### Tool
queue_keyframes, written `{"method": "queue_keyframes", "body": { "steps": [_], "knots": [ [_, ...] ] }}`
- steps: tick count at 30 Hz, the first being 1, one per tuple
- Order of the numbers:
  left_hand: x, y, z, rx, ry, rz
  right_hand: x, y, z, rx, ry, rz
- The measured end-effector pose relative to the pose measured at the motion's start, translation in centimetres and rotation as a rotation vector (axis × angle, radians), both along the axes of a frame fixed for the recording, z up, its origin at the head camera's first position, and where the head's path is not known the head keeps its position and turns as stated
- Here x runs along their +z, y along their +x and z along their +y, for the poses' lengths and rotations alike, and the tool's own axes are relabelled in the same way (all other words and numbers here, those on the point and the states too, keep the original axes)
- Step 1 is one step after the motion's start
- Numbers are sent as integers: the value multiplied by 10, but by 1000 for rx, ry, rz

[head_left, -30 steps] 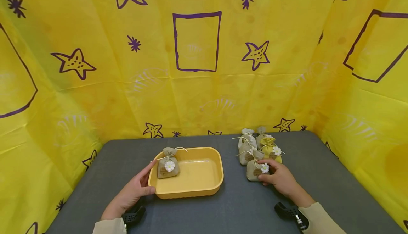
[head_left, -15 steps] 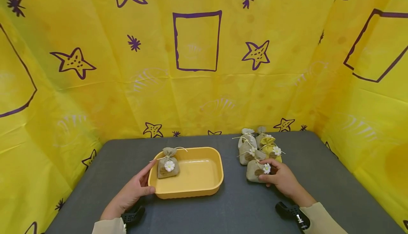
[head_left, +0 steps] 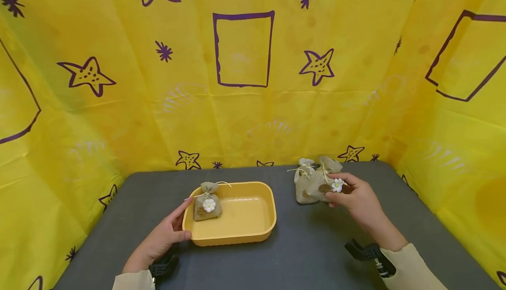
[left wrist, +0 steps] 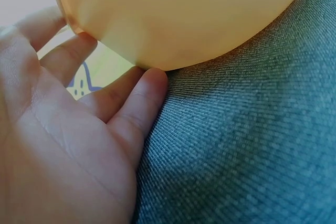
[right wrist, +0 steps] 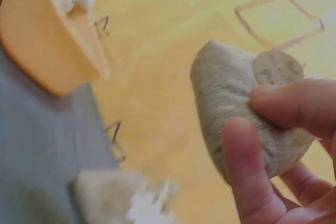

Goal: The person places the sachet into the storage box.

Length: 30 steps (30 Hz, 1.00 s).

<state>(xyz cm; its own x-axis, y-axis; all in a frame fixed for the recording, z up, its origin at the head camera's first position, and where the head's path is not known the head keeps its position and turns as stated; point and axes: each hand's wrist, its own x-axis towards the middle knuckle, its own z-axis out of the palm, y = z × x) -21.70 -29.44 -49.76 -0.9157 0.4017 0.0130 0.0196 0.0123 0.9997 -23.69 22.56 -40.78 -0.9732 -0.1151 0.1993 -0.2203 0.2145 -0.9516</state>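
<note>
My right hand (head_left: 349,195) holds a small burlap pouch (head_left: 321,185) with a white flower, lifted above the grey table (head_left: 308,246). In the right wrist view the fingers (right wrist: 294,103) and thumb pinch that pouch (right wrist: 236,98). My left hand (head_left: 166,233) rests against the left end of a yellow tray (head_left: 253,233), thumb on its near wall and fingers along the rim; the left wrist view shows the thumb (left wrist: 142,103) against the tray (left wrist: 178,14). Another flower pouch (head_left: 207,204) stands inside the tray at its left end.
More burlap pouches (head_left: 303,182) stand behind the lifted one at the table's back right. Yellow star-printed cloth (head_left: 245,83) walls the table on three sides. Black wrist mounts (head_left: 367,252) show near both sleeves.
My right hand has lifted the flower pouch off the table, up and toward the back. The left hand and the tray have stayed put.
</note>
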Motion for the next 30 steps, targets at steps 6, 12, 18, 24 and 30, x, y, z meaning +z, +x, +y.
{"method": "queue_keyframes", "body": {
  "steps": [6, 12, 18, 24, 30],
  "knots": [
    [2, 0, 1, -11, 2, -8, 38, -6, -34, 97, 86, -62],
    [3, 1, 0, 1, -6, -16, 53, -21, -80, 168, 183, -62],
    [4, 1, 0, 9, -28, -15, 47, -35, -129, 266, 116, -106],
    [2, 0, 0, 1, -22, -18, 33, -45, -178, 325, -66, -252],
    [4, 1, 1, -1, -2, -19, 11, -53, -214, 294, 3, -285]
  ]
}}
